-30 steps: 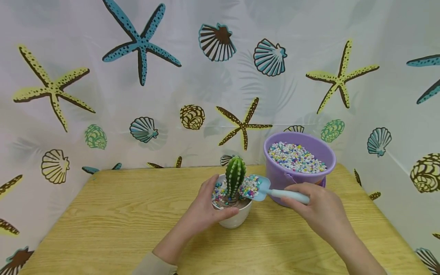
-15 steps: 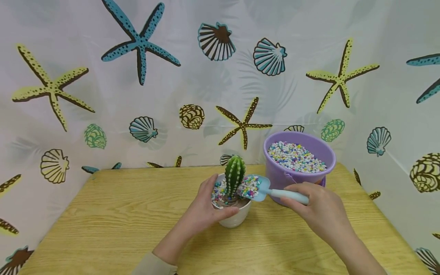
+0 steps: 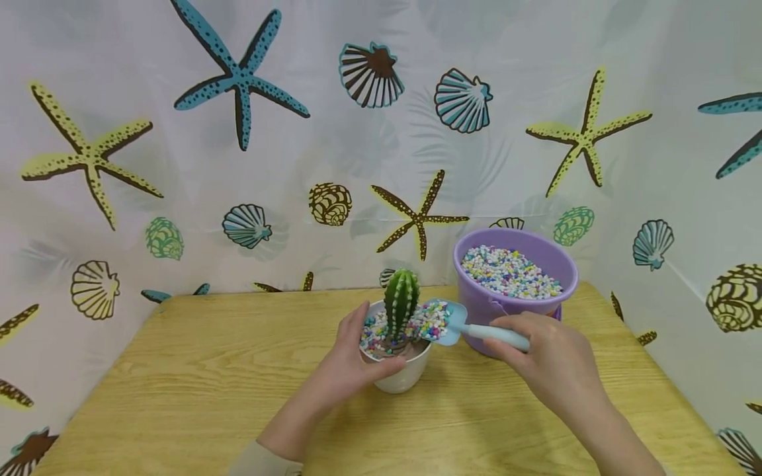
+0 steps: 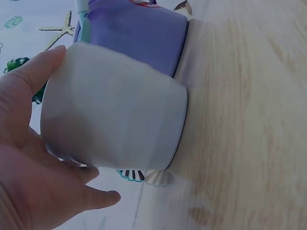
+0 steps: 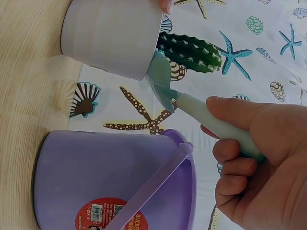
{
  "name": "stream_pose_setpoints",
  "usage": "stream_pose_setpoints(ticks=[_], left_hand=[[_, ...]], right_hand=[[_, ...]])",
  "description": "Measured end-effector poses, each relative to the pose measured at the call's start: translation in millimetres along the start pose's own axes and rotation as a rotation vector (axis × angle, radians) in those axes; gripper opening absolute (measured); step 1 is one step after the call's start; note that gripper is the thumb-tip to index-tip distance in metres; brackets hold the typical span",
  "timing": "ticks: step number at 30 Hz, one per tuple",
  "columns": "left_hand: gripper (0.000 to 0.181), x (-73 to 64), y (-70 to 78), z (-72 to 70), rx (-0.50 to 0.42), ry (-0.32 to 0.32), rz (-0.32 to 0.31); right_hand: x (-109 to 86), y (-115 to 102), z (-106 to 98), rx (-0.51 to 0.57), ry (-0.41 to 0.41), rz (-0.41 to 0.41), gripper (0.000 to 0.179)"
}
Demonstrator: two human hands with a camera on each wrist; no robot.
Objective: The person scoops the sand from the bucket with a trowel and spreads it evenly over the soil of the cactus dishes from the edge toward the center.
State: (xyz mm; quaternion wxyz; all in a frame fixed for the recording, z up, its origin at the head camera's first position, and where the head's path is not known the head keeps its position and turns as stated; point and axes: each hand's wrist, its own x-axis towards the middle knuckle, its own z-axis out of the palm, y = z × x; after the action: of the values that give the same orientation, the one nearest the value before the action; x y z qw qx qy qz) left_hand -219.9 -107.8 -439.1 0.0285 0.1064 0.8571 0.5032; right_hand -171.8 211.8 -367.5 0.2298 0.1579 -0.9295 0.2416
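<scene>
In the head view a green ribbed cactus [image 3: 401, 304] stands in a white flower pot [image 3: 402, 378], with colourful pebbles and bare brown soil around its base. My left hand [image 3: 352, 357] holds the pot from the left, thumb at the near side of the rim. My right hand [image 3: 552, 362] grips the handle of a light blue trowel [image 3: 499, 335]. Pebbles [image 3: 431, 320] are heaped on its blade, which lies at the pot's right rim beside the cactus. In the right wrist view the trowel blade [image 5: 160, 79] meets the rim.
A purple bucket [image 3: 476, 305] full of small multicoloured pebbles [image 3: 508, 271] stands behind and right of the pot, close to the trowel. Its handle [image 5: 153, 184] hangs down its side. The wooden table [image 3: 226, 370] ends at a curtain [image 3: 286, 152] printed with starfish and shells.
The whole head view has shifted slightly. Both hands keep their hold, and the loaded trowel stays at the pot's rim with hardly any visible movement.
</scene>
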Motion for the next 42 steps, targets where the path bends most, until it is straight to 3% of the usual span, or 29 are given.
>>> stream_pose_setpoints(ticks=[3,12,21,28,37,42], left_hand=[[0.129,-0.1,0.5,-3.0,-0.031,-0.009,-0.013],[0.130,-1.1,1.2,4.0,-0.006,0.065,-0.002],[0.125,-2.8,1.3,-1.5,-0.002,0.007,0.056],[0.126,-1.0,1.4,5.2,0.022,0.056,0.039],[0.125,-3.4,2.0,-0.2,0.006,0.003,0.081],[0.123,-3.0,2.9,4.5,0.007,0.051,0.069]], right_hand=[[0.8,-1.2,0.1,-0.005,-0.001,-0.006,0.016],[2.3,-4.1,2.3,-0.032,0.018,-0.028,0.020],[2.8,-7.6,4.4,-0.066,0.059,-0.068,0.020],[2.0,-5.9,7.1,-0.101,0.091,-0.093,0.022],[1.3,-5.8,8.3,-0.119,0.120,-0.114,0.024],[0.8,-6.1,8.3,-0.131,0.134,-0.120,0.025]])
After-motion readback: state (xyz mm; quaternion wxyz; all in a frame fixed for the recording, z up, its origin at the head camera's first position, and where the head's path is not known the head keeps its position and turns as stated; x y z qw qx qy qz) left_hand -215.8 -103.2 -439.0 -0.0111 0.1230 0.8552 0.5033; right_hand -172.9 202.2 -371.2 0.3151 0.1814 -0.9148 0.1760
